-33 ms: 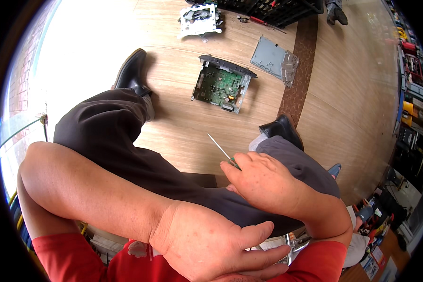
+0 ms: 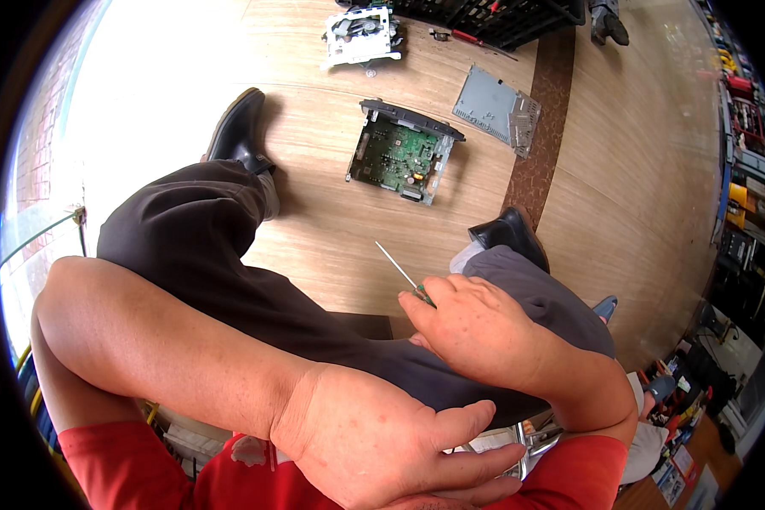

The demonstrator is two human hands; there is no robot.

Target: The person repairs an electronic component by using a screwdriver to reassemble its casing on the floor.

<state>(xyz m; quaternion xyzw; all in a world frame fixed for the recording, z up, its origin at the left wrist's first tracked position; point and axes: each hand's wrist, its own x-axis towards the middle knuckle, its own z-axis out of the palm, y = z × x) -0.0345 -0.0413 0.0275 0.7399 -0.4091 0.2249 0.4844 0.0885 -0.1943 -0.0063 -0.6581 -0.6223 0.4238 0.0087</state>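
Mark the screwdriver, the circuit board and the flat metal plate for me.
Screwdriver [image 2: 397, 265]: head view, on its thin shaft.
Circuit board [image 2: 398, 157]: head view, middle of its green face.
Metal plate [image 2: 486, 103]: head view, on its flat grey surface.

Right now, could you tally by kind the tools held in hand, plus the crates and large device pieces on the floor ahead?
Held tools: 1, the screwdriver in the right hand
Crates: 1, the black crate
Device pieces: 3, the open circuit-board unit, grey metal plate and white-framed mechanism
Total: 5
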